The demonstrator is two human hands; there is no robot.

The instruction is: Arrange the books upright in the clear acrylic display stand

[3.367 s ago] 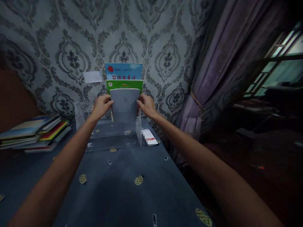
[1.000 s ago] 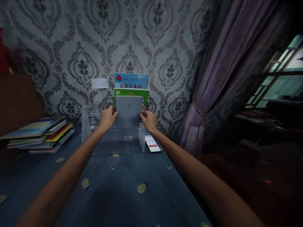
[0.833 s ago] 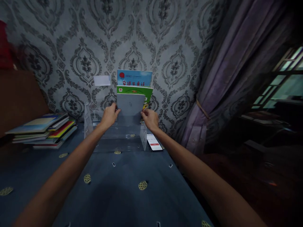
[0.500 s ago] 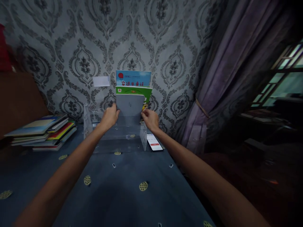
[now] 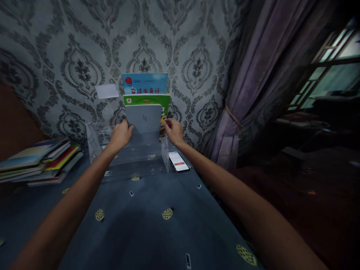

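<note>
A grey-covered book [image 5: 144, 122] stands upright in a clear plastic rack [image 5: 165, 155]. Behind it rise a green book [image 5: 147, 99] and, taller still, a blue book [image 5: 153, 79] with red Chinese characters. My left hand [image 5: 121, 134] is closed on the left edge of the grey book, thumb across its front. My right hand [image 5: 174, 132] has its fingertips pinched together at the right edge of the green book, just beside the grey one. The lower parts of the rear books are hidden behind the grey book.
To the left lies a stack of books [image 5: 42, 159]. A lit phone [image 5: 179, 162] rests against the rack's right side. A white label [image 5: 107, 90] is at the rack's upper left. Patterned wallpaper [image 5: 194, 67] backs the table [image 5: 135, 225]; a tied curtain [image 5: 233, 116] hangs to the right.
The view has shifted, so the rack and books appear farther left and slightly higher. My right fingertips have come away from the grey book's edge; my left hand keeps its hold.
</note>
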